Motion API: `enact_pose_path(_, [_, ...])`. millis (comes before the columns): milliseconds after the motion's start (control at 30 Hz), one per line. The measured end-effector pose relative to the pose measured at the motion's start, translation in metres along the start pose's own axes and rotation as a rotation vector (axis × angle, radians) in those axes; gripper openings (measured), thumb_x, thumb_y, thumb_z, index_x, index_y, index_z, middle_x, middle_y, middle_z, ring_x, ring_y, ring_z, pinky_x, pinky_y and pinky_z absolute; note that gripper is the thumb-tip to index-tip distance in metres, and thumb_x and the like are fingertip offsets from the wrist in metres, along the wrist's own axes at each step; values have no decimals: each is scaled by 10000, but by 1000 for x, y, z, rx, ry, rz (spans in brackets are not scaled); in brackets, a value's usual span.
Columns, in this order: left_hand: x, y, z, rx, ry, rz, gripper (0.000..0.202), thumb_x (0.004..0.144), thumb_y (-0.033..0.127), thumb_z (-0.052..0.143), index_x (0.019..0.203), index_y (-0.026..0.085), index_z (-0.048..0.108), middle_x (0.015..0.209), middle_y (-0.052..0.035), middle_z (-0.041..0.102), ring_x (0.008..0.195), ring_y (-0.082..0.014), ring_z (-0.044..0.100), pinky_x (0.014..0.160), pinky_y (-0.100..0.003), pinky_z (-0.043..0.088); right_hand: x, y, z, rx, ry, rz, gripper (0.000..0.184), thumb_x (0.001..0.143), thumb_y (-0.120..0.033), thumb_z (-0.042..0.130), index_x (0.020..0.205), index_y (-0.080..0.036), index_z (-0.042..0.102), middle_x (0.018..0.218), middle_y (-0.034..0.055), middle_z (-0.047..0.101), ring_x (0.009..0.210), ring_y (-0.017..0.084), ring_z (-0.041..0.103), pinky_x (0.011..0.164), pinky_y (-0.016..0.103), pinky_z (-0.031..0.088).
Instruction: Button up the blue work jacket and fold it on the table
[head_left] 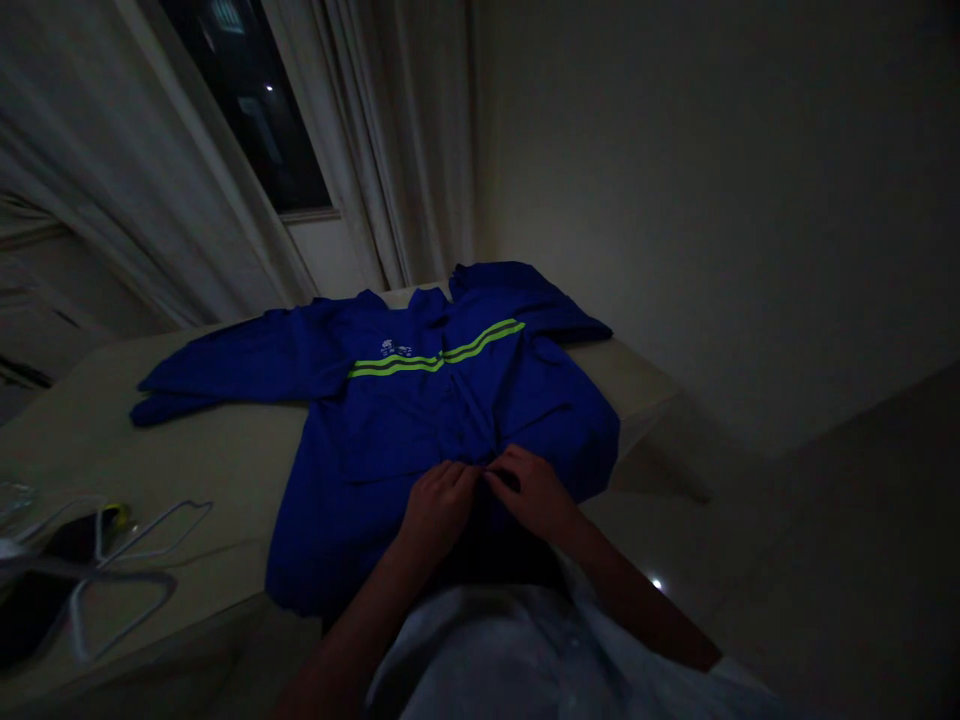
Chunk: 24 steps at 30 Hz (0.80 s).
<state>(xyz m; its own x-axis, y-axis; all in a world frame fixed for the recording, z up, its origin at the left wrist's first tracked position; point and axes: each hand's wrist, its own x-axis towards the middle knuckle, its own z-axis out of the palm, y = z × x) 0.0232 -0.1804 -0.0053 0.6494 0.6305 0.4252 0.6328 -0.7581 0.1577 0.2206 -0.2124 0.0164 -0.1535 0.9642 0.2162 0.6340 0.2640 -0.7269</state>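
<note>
Both hands meet at the lower front of a blue jacket point(420, 400) that lies spread face-up on a pale table point(187, 450). The left hand point(439, 503) and the right hand point(534, 492) sit knuckle to knuckle at the garment's centre line. Each grip is curled in and pinched on the cloth there, though what exactly sits between the fingers is lost in the dim light.

The jacket reaches away from the hands: its hem hangs over the near table edge just beneath the wrists, and its collar lies at the far end. One sleeve point(240, 365) stretches out flat to the left, while the other is bunched at the far right corner. Two lime-green stripes point(439, 355) cross the chest, well beyond the fingers, with a small white logo point(395, 348) just above them.

On the table to the left, well apart from the jacket's body, lie white wire hangers point(127, 560) beside a dark object too dim to make out. Pale curtains point(112, 170) hang behind the table, framing a dark window point(247, 100).
</note>
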Motion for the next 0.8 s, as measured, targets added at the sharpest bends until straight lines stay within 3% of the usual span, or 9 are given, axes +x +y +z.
enact_pose_path(167, [-1,-5,0,111,35,104,203,983,66,532,1080,205,645,910,-40,710,814,-213,658,733,-348,508,2,10,-1,86,2,-14,111,918,-136,693,949,-210,769,881,20,661,792,153,635,730,278,474])
enact_pose_path(367, [-1,-11,-6,191,17,205,231,995,84,495,1169,185,608,969,-67,716,865,-230,653,758,-371,484,2,14,2,214,42,13,75,893,-184,737,960,-211,758,921,15,653,782,137,630,733,269,500])
enact_pose_path(633, [0,-11,-4,163,16,130,176,1013,100,494,1073,206,621,908,-52,688,842,-217,631,751,-371,436,2,14,5,210,87,42,64,914,-250,746,955,-206,770,950,17,625,763,125,597,726,276,484])
enact_pose_path(800, [0,-10,-5,181,30,203,196,1018,100,494,1128,194,626,939,-54,696,854,-224,621,768,-373,433,7,18,8,203,103,72,92,932,-268,726,892,-190,754,895,9,618,732,123,567,699,272,458])
